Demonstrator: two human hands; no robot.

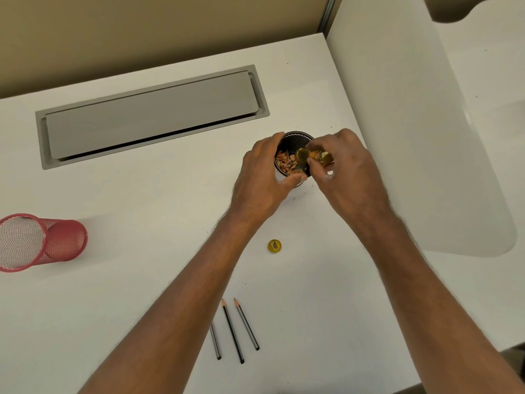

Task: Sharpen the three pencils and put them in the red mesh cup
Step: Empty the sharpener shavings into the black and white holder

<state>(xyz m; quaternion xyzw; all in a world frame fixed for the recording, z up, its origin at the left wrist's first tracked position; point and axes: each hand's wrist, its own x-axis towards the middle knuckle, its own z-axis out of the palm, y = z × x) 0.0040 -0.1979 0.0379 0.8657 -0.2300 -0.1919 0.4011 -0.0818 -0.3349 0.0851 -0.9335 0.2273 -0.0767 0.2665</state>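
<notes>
Three black pencils [233, 331] with sharpened tips lie side by side on the white desk near the front; my left forearm covers part of the leftmost one. The red mesh cup [37, 241] stands at the far left. My left hand [261, 177] grips a black mesh cup [295, 137] holding pencil shavings [285, 164]. My right hand [343, 172] holds the yellow transparent sharpener container [309, 156] tilted over that cup's mouth. The yellow sharpener lid with its blade [274, 246] lies on the desk below my hands.
A grey cable tray flap [150, 115] is set into the desk at the back. A beige partition wall [142, 32] runs behind it. A white divider panel [412, 123] stands on the right. Small dark specks dot the desk.
</notes>
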